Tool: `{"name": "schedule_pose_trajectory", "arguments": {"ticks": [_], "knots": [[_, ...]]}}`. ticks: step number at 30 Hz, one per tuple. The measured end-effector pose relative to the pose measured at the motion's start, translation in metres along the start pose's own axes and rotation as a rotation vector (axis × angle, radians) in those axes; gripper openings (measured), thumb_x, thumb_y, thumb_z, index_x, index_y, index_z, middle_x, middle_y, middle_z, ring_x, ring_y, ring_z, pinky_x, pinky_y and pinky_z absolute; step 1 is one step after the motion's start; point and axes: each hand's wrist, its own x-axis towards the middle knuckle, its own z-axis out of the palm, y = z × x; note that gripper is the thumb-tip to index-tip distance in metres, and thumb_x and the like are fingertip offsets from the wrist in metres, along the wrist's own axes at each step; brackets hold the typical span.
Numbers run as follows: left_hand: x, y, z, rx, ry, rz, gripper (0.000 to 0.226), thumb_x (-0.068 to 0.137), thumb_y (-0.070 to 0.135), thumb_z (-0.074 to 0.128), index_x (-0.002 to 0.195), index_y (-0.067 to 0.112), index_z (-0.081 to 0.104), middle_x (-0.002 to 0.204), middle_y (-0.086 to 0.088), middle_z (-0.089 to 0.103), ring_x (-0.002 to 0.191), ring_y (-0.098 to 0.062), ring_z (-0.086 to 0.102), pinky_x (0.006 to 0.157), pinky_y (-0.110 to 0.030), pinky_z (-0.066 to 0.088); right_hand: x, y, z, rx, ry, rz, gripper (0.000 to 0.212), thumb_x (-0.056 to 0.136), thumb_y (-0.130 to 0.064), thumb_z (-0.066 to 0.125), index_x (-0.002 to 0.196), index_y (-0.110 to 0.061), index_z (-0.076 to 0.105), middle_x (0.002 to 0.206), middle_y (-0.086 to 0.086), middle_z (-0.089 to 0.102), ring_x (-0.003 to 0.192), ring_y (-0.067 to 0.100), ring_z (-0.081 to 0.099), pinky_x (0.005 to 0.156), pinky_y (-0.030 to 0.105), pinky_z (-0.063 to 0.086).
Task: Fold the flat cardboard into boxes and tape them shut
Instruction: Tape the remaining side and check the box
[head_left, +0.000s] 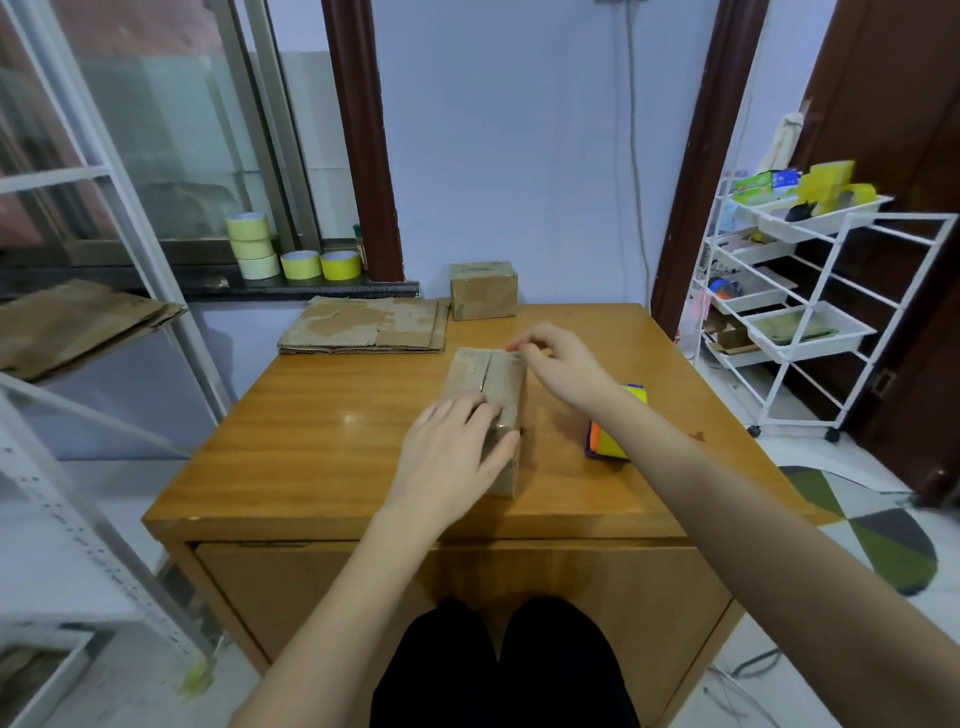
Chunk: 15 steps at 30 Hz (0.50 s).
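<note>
Mid-table (322, 447) stands the box (488, 374), its top flaps meeting at a seam. The left hand (449, 457) lies palm-down on its near end, fingers straight. The right hand (558, 364) hovers at the far right corner, fingertips pinched together; what they hold is unclear.

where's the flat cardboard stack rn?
Head view: the flat cardboard stack lies at the table's far left corner, below the windowsill tape rolls and left of the finished small box.
</note>
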Motion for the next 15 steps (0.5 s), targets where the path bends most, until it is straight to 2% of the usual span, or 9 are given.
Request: {"name": "schedule_pose_trajectory", "arguments": {"ticks": [2, 4, 7, 10, 12, 13, 15], "knots": [[-0.004, -0.001, -0.001, -0.004, 0.028, 0.029, 0.062, 0.092, 0.057, 0.025, 0.123, 0.018, 0.061, 0.127, 0.002, 0.059, 0.119, -0.015, 0.053, 0.102, -0.029, 0.035, 0.014, -0.001, 0.003, -0.124, -0.077, -0.011, 0.026, 0.094, -0.013, 0.046, 0.112, -0.017, 0.064, 0.125, 0.001, 0.057, 0.119, 0.017, 0.05, 0.1, 0.031, 0.039], [-0.007, -0.001, -0.001, -0.001, 0.057, 0.046, 0.06, 0.09, 0.058, 0.027, 0.114, 0.018, 0.065, 0.118, 0.003, 0.064, 0.112, -0.015, 0.058, 0.098, -0.03, 0.04, 0.024, -0.008, 0.007, -0.209, -0.146, -0.021, 0.032, 0.095, -0.016, 0.045, 0.124, -0.016, 0.059, 0.138, 0.002, 0.05, 0.128, 0.018, 0.044, 0.104, 0.031, 0.035], [-0.006, -0.002, -0.003, 0.014, 0.077, 0.058, 0.052, 0.09, 0.057, 0.035, 0.107, 0.019, 0.065, 0.112, 0.004, 0.065, 0.106, -0.014, 0.06, 0.094, -0.029, 0.043, 0.037, -0.018, 0.016, -0.329, -0.26, 0.032, 0.04, 0.095, -0.021, 0.043, 0.135, -0.018, 0.051, 0.144, 0.003, 0.046, 0.13, 0.022, 0.043, 0.105, 0.034, 0.036], [-0.005, -0.006, -0.003, -0.025, 0.055, 0.052, 0.035, 0.091, 0.048, 0.05, 0.108, 0.02, 0.062, 0.114, 0.005, 0.06, 0.109, -0.014, 0.055, 0.095, -0.028, 0.038, 0.042, -0.022, 0.026, -0.377, -0.406, 0.085, 0.042, 0.097, -0.024, 0.041, 0.138, -0.016, 0.047, 0.143, 0.005, 0.047, 0.128, 0.024, 0.045, 0.103, 0.033, 0.037], [-0.007, -0.009, -0.003, -0.032, 0.079, 0.051, 0.028, 0.089, 0.042, 0.056, 0.105, 0.019, 0.062, 0.112, 0.004, 0.06, 0.106, -0.015, 0.056, 0.093, -0.029, 0.04, 0.042, -0.021, 0.029, -0.369, -0.446, 0.088, 0.035, 0.099, -0.025, 0.041, 0.127, -0.012, 0.056, 0.131, 0.007, 0.056, 0.118, 0.025, 0.051, 0.096, 0.033, 0.04], [-0.008, -0.011, -0.003, -0.018, 0.093, 0.057, 0.027, 0.087, 0.041, 0.056, 0.102, 0.019, 0.064, 0.111, 0.003, 0.061, 0.104, -0.016, 0.057, 0.09, -0.03, 0.043, 0.042, -0.02, 0.029, -0.36, -0.449, 0.09, 0.032, 0.099, -0.025, 0.04, 0.12, -0.01, 0.059, 0.124, 0.008, 0.059, 0.113, 0.026, 0.053, 0.092, 0.033, 0.042], [-0.011, -0.021, -0.003, 0.022, 0.121, 0.08, 0.031, 0.085, 0.042, 0.05, 0.098, 0.019, 0.067, 0.112, 0.001, 0.064, 0.103, -0.018, 0.061, 0.088, -0.031, 0.046, 0.04, -0.017, 0.024, -0.35, -0.453, 0.098, 0.035, 0.099, -0.024, 0.038, 0.116, -0.005, 0.061, 0.12, 0.009, 0.061, 0.112, 0.028, 0.054, 0.095, 0.037, 0.043]]}}
